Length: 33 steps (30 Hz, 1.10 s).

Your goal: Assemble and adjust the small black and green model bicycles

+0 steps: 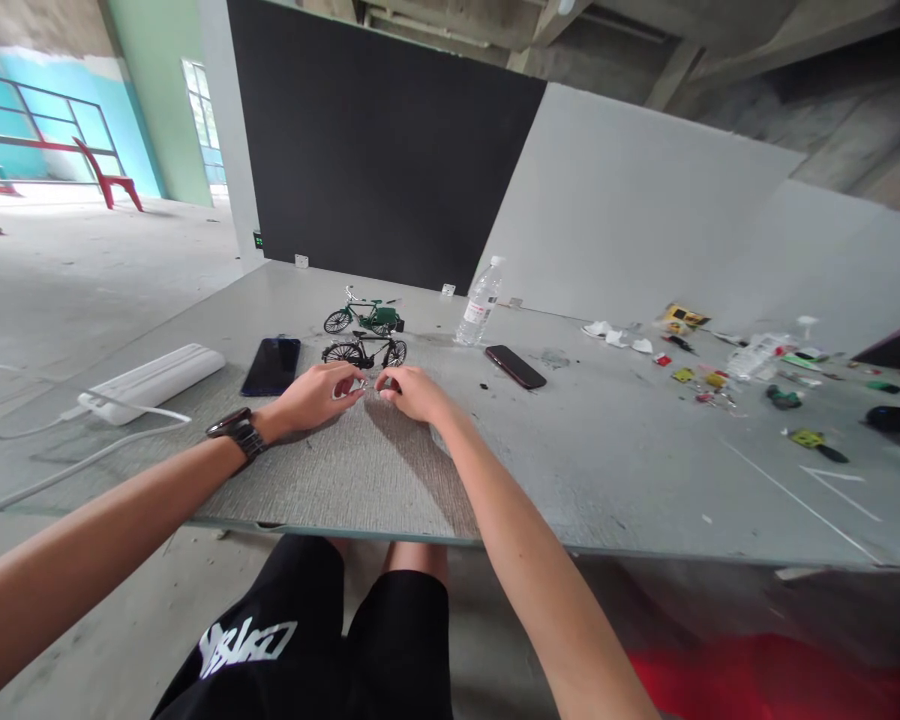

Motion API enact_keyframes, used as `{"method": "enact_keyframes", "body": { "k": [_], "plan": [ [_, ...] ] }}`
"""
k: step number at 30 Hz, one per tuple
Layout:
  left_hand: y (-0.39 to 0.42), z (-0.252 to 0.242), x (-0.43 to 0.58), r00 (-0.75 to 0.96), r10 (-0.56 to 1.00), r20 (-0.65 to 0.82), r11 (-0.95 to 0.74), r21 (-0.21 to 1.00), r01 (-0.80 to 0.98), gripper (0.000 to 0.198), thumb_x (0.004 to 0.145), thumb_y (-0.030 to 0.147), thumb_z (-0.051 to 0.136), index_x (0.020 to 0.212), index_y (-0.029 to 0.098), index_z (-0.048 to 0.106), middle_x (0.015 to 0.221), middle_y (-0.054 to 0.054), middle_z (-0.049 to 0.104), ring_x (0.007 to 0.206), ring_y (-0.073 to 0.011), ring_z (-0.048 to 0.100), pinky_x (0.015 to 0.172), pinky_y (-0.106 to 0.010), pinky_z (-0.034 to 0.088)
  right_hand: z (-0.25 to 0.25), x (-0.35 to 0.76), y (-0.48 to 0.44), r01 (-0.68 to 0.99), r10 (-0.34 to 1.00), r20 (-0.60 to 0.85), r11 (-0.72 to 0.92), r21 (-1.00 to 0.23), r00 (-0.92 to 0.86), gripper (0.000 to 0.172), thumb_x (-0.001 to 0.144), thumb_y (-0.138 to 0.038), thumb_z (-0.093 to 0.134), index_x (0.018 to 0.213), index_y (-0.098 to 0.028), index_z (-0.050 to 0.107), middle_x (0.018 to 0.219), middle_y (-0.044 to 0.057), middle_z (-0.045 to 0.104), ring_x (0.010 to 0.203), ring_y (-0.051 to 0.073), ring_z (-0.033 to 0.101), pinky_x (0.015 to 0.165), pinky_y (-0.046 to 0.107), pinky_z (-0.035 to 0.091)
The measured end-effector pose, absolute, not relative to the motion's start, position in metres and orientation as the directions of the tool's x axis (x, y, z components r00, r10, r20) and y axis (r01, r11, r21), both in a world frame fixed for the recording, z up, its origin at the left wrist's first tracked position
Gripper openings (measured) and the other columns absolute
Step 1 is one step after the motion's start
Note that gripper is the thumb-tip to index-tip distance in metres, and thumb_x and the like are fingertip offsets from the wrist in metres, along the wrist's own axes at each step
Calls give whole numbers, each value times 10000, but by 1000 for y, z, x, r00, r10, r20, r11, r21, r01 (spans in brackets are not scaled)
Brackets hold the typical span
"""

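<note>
Small part (365, 384); left hand (321, 396) — pinching it; right hand (414, 393) — fingers curled

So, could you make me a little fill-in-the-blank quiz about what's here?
1. The model bicycle nearest the left hand and right hand is coloured ____.
2. The other bicycle, behind it, is mainly ____.
3. A watch is worn on the person's ____ wrist.
4. The chair in the background is coloured ____.

Missing words: black; green; left; red.
</note>
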<state>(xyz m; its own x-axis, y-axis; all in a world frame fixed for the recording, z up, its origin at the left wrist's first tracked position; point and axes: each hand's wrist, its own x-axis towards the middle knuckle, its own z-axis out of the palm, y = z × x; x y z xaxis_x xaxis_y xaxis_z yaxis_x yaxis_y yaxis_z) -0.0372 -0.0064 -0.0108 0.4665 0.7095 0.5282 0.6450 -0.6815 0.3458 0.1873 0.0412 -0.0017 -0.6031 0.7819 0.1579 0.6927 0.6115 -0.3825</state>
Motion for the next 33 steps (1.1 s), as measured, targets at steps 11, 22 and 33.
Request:
{"method": "enact_keyframes", "body": {
  "k": [11,22,33],
  "plan": [
    [-7,-9,-36,499,699,513,-699,339,630,215,969,342,535,1034,171,649,787,-20,596,709,-173,560,673,-300,419,4,187,35,698,788,141,601,-389,-600,182,927,-138,588,1018,-233,714,945,43,703,874,170,621,806,290,433],
    [-3,-14,-39,505,677,535,-718,332,611,223,978,345,547,1065,167,649,783,-11,587,701,-165,552,667,-292,415,9,185,33,712,795,120,590,-381,-594,186,937,-137,573,1023,-232,707,965,39,707,878,168,617,780,277,423],
    [-6,-10,-38,496,693,523,-704,341,623,200,973,329,562,1041,165,655,791,-13,589,709,-163,554,677,-294,409,8,185,33,716,802,153,588,-376,-578,167,909,-123,616,1011,-200,725,938,43,716,858,158,618,800,268,430]
  ]
}}
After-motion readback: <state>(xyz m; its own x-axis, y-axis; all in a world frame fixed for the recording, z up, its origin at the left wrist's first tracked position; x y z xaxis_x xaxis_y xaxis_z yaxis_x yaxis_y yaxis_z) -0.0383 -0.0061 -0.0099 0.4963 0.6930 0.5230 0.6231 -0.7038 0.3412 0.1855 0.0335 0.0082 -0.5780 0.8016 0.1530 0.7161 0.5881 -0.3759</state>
